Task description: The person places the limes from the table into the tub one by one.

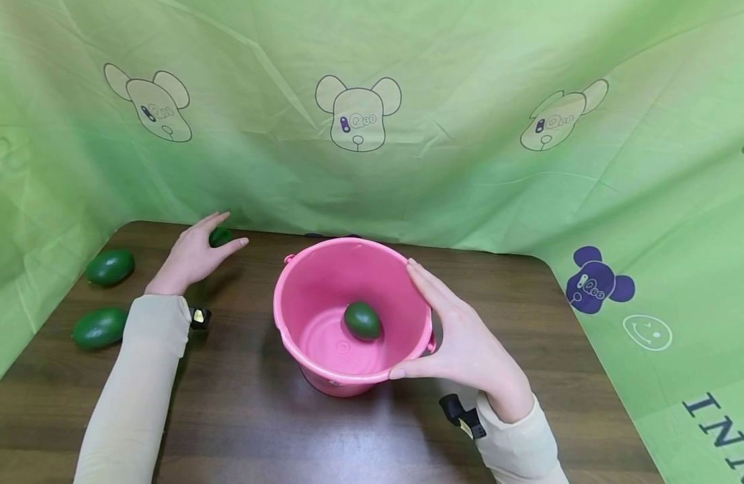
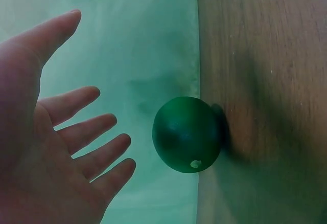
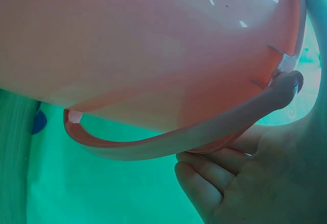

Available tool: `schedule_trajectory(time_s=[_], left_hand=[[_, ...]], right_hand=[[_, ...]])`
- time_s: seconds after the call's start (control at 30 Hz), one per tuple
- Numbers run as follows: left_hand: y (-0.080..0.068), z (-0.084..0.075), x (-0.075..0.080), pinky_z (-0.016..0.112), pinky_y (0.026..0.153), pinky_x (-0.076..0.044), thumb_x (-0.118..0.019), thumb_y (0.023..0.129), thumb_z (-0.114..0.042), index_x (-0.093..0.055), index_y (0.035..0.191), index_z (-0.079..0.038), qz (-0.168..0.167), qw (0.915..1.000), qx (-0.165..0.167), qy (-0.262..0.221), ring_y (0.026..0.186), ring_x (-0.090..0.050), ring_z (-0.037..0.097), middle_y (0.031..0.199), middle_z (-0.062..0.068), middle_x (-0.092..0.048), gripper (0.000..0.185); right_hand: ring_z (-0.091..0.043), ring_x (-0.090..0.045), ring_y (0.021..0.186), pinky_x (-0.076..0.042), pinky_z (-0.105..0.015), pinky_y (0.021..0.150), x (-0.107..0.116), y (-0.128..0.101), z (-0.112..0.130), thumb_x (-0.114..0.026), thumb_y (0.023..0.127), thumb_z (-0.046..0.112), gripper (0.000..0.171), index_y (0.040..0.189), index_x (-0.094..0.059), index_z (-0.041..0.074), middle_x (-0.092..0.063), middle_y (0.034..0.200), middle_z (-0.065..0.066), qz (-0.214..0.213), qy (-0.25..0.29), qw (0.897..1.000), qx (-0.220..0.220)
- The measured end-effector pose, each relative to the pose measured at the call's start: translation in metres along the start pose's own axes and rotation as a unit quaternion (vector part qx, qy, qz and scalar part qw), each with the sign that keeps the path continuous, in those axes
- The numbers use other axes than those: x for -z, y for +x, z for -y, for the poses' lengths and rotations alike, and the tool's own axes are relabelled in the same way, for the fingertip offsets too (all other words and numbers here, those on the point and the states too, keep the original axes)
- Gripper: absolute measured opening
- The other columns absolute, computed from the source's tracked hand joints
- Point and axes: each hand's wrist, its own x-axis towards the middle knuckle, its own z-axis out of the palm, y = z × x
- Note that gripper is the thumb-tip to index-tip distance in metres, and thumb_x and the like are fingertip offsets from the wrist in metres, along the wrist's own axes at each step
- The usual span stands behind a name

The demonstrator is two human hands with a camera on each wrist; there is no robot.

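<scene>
Right hand (image 1: 462, 336) nearest, fingers straight and thumb spread, flat against the outer wall of the pink bucket (image 1: 311, 296) mid-table. One green avocado (image 1: 362, 320) lies inside on the bucket floor. Left hand (image 1: 193, 255) spread wide at the table's (image 1: 257, 430) far edge, just beside a second avocado (image 2: 187, 134), not gripping it. Two further avocados (image 1: 109, 267) lie well apart at the left edge.

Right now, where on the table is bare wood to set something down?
Free: the near strip in front of the pink bucket, and the far right corner by the cloth backdrop. Crowded: the left edge with two avocados and the left hand.
</scene>
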Motion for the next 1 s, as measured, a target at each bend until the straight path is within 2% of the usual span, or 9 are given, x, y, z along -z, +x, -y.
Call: schedule_trajectory(time_s=[0.3, 0.53, 0.8, 1.0], left_hand=[[0.001, 0.002, -0.002, 0.067, 0.114, -0.022, -0.056, 0.096, -0.064, -0.033, 0.158, -0.003, 0.007, 0.9999, 0.009, 0.002, 0.147, -0.022, 0.048, 0.163, 0.025, -0.024, 0.091], [0.001, 0.006, -0.003, 0.066, 0.114, -0.022, -0.058, 0.098, -0.059, -0.033, 0.158, -0.001, 0.011, 0.9998, 0.013, 0.004, 0.147, -0.023, 0.048, 0.161, 0.027, -0.026, 0.087], [0.001, 0.011, -0.006, 0.067, 0.114, -0.022, -0.056, 0.098, -0.061, -0.029, 0.159, -0.001, 0.023, 0.9995, 0.023, 0.001, 0.147, -0.021, 0.048, 0.162, 0.027, -0.024, 0.089], [0.003, 0.015, -0.009, 0.066, 0.114, -0.022, -0.057, 0.098, -0.061, -0.033, 0.157, 0.001, 0.017, 0.9996, 0.016, 0.013, 0.146, -0.023, 0.05, 0.16, 0.029, -0.025, 0.09]], right_hand=[[-0.013, -0.023, 0.15, -0.033, -0.051, 0.114, 0.001, 0.0, 0.0, -0.091, 0.056, 0.068, 0.135, 0.164, -0.023, 0.024, -0.019, 0.166, 0.014, -0.002, -0.005, 1.0, 0.001], [-0.013, -0.023, 0.15, -0.034, -0.051, 0.113, 0.001, -0.001, 0.0, -0.091, 0.056, 0.068, 0.134, 0.164, -0.023, 0.025, -0.019, 0.166, 0.014, -0.002, 0.0, 1.0, 0.0], [-0.012, -0.024, 0.149, -0.035, -0.05, 0.113, 0.0, -0.001, 0.001, -0.092, 0.057, 0.066, 0.134, 0.164, -0.023, 0.025, -0.019, 0.166, 0.014, 0.0, 0.011, 1.0, 0.001], [-0.012, -0.024, 0.149, -0.036, -0.049, 0.112, 0.0, -0.001, 0.001, -0.092, 0.057, 0.067, 0.133, 0.164, -0.023, 0.025, -0.019, 0.166, 0.014, 0.0, 0.013, 1.0, 0.0]])
